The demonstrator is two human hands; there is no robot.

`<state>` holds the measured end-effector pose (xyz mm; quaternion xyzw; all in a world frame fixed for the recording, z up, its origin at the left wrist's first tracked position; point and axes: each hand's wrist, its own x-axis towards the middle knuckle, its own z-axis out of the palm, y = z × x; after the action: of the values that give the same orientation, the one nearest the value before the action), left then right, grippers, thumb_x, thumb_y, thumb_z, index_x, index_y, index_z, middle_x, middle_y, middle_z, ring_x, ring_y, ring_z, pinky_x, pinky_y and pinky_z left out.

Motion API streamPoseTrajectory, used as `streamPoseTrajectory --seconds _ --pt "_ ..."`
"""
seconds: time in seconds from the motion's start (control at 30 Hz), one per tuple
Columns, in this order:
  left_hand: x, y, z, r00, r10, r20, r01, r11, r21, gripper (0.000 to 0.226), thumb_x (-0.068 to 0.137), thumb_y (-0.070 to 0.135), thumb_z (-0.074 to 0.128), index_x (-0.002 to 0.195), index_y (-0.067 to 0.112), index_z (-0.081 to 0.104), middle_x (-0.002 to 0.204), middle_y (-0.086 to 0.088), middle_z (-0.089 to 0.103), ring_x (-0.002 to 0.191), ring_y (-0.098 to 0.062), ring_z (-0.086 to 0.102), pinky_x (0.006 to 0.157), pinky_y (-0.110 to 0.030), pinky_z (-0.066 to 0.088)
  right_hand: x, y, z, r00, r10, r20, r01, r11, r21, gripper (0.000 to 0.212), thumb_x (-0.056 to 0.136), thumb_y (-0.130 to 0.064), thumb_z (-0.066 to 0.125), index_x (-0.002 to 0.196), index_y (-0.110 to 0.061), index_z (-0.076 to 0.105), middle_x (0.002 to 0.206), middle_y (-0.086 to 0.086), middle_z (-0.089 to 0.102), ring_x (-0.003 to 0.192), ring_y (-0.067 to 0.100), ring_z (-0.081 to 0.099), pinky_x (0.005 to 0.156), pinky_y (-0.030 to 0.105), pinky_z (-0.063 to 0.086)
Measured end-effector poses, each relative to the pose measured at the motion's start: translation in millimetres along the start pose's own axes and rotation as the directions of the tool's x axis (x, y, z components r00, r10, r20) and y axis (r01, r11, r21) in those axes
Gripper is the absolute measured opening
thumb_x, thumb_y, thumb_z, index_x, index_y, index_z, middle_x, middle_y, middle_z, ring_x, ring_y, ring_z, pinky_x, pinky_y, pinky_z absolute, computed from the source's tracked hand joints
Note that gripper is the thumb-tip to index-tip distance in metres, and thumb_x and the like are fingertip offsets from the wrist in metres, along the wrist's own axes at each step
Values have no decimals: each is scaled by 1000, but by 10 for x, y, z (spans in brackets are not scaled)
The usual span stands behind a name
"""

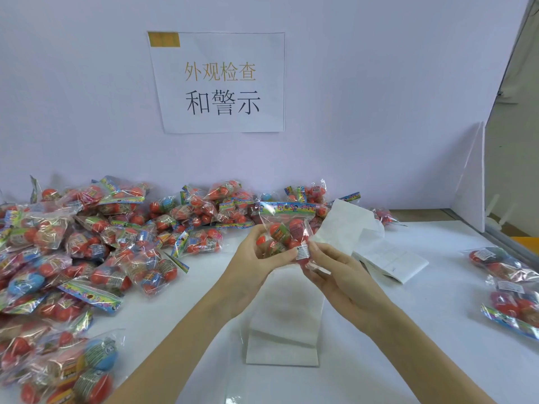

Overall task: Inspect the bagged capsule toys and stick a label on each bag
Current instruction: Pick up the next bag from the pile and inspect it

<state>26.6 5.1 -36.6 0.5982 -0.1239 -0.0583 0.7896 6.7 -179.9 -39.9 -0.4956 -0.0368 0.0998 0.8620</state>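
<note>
A clear bag of red capsule toys (284, 225) with a colourful header card is held upright above the white table (423, 330). My left hand (256, 255) grips the bag from the left, fingers curled round its lower part. My right hand (329, 263) pinches the bag's lower right corner, thumb beside a small white label (302, 251) on the bag's front. A folded strip of label backing paper (364, 228) lies just behind my right hand.
A big heap of bagged capsule toys (87, 246) covers the left and back of the table. Several bags with labels (507, 284) lie at the right edge. A white paper stack (284, 330) sits under my wrists. A printed sign (218, 83) hangs on the back wall.
</note>
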Motion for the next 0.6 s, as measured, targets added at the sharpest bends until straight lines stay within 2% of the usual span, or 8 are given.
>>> streamPoseTrajectory --seconds 0.07,0.17,0.23,0.3,0.37,0.43,0.5,0.6 --pt "-1 -11 10 1000 -10 -24 10 1000 -26 62 79 10 87 133 6 56 116 -18 76 110 -35 73 91 -30 59 0 15 15 1000 -20 -7 20 1000 -24 33 95 -24 68 120 -3 75 117 9 75 97 15 70 95 26 58" --pt "-7 -34 17 999 -19 -51 20 1000 1 68 76 19 89 134 6 55 116 -19 75 109 -38 73 98 -41 59 -3 69 46 992 -117 -48 104 970 -219 31 89 -34 73 114 -16 79 109 11 78 98 18 74 90 24 58" --pt "-10 -50 26 998 -12 -61 15 999 42 70 75 22 93 133 9 56 115 -18 75 110 -36 73 101 -45 57 0 99 47 985 -159 -64 134 947 -291 37 83 -34 77 115 -15 78 106 15 78 100 23 75 91 27 57" --pt "-8 -65 35 996 12 -91 -3 996 95 65 76 22 92 131 12 58 114 -15 76 110 -33 73 102 -47 56 12 111 27 989 -135 -52 121 969 -215 30 83 -26 78 111 -13 78 105 15 78 97 22 74 90 27 56" --pt "-8 -62 46 995 26 -99 -19 997 74 60 78 21 90 129 12 61 114 -13 77 110 -32 73 98 -42 59 18 93 13 996 -84 -18 82 992 -96 15 93 -16 72 104 -13 81 105 11 78 95 18 73 89 24 57" --pt "-5 -41 43 996 25 -81 -25 1000 11 59 76 22 89 127 10 62 115 -14 77 110 -33 73 90 -33 61 28 74 3 998 -66 10 67 997 -50 22 100 -8 62 104 -13 83 109 8 78 97 15 73 89 22 57" --pt "-6 -29 31 996 33 -78 -33 999 1 59 76 23 88 127 10 62 116 -14 76 111 -33 73 88 -30 60 31 60 11 997 -72 33 74 995 -63 21 101 -11 62 109 -10 81 112 8 77 98 15 73 90 22 56" --pt "-11 -55 18 998 26 -56 -24 999 31 62 76 24 91 129 11 61 116 -15 76 112 -34 72 95 -37 60 30 79 23 993 -114 4 114 983 -144 27 92 -26 74 112 -8 76 104 11 77 94 18 72 91 25 56"
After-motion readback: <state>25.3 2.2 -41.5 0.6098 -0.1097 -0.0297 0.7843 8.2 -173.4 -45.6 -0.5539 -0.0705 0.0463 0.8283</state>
